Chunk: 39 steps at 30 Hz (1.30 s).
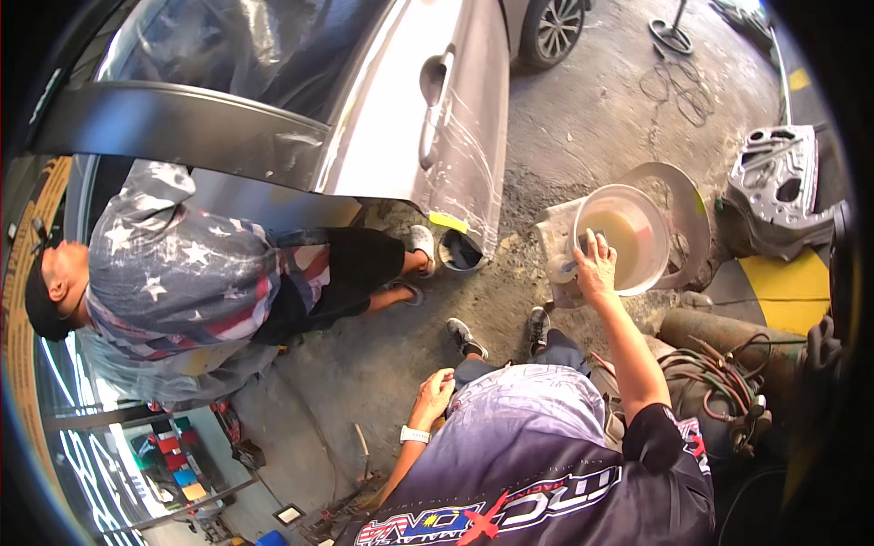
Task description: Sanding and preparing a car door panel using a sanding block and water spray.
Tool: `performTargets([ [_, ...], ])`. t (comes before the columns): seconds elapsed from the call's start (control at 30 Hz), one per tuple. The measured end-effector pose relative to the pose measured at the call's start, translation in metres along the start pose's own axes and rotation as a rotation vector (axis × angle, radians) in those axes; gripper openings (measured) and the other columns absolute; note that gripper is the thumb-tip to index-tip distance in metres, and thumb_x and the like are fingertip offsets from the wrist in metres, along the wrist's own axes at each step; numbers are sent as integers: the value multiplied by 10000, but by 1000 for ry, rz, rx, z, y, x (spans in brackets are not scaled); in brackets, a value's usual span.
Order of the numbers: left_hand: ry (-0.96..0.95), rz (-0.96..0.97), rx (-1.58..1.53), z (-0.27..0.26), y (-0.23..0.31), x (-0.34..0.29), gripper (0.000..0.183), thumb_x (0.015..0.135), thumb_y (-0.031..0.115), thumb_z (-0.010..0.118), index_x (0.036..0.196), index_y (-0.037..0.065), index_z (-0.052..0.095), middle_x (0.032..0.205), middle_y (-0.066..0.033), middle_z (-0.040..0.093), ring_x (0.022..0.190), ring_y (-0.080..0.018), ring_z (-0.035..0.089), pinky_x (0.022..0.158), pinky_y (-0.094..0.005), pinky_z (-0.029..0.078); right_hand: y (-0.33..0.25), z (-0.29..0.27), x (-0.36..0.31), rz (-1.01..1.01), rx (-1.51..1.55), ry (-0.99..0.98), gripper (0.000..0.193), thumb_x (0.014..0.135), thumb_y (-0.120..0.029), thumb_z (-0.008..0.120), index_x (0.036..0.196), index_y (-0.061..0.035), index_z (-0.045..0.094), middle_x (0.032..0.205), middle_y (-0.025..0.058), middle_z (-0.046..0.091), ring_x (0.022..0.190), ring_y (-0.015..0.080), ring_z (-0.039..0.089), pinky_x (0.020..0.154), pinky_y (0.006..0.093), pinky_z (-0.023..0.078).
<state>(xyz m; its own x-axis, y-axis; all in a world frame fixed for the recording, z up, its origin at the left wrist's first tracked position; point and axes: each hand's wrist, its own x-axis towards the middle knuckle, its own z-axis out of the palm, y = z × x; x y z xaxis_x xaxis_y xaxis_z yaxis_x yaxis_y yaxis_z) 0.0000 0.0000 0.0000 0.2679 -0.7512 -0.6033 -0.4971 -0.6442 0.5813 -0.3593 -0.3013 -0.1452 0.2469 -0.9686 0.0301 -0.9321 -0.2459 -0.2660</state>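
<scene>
My right hand (595,266) reaches over the near left rim of a round translucent bucket (663,238) with cloudy, tan liquid in it. Its fingers bend over a small dark grey piece, mostly covered, whose kind I cannot make out. Beside my waist, my left hand (434,398) is curled with its fingers together, close to my shirt. Its palm is turned away, so anything inside it stays hidden. A pale watch (415,435) sits on that wrist.
A light car door (414,118) stands open ahead, left of centre. Another person (191,246) is at its left. A curved grey panel (696,205) lies behind the bucket. At right are a bare metal part (774,177), a gas cylinder (728,332) and coiled hoses (706,378).
</scene>
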Motion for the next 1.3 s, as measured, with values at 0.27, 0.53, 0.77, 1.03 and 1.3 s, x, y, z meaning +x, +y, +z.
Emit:
performTargets([
  [0.27,198,-1,-134,16,-36,-28,382,1001,173,685,1356,35,656,1297,-176,719,1128,-295,738,980,-403,585,5,-53,36,-256,17,-68,303,781,-174,779,1077,-116,751,1443,81,545,1425,305,434,1139,562,334],
  [0.53,248,175,-370,8,13,-15,620,968,134,758,1527,32,509,1510,-200,583,1402,-329,569,1148,-429,466,-80,-213,50,-545,81,-22,258,757,-125,775,1009,-76,748,1387,89,564,1371,306,469,1142,519,338],
  [0.77,306,863,-157,-72,205,7,735,915,295,808,1512,-2,498,1446,-244,607,1382,-416,562,1157,-471,450,-221,-357,30,-1070,141,-83,201,770,-121,732,958,-47,735,1341,118,592,1355,304,492,1155,492,349],
  [1.03,502,1003,-618,-174,196,-36,217,1026,225,724,1066,15,690,823,-21,695,788,-89,662,711,-261,545,-315,-405,41,-1054,500,123,290,786,-96,806,1055,-29,724,1380,161,600,1328,377,546,1100,489,456],
  [1.3,1249,984,-1221,-344,121,-186,439,1065,536,601,1142,105,627,683,44,435,636,-112,445,667,-349,442,-307,-309,31,-1001,701,-297,299,788,14,789,1066,-56,704,1377,168,621,1309,401,570,1116,484,443],
])
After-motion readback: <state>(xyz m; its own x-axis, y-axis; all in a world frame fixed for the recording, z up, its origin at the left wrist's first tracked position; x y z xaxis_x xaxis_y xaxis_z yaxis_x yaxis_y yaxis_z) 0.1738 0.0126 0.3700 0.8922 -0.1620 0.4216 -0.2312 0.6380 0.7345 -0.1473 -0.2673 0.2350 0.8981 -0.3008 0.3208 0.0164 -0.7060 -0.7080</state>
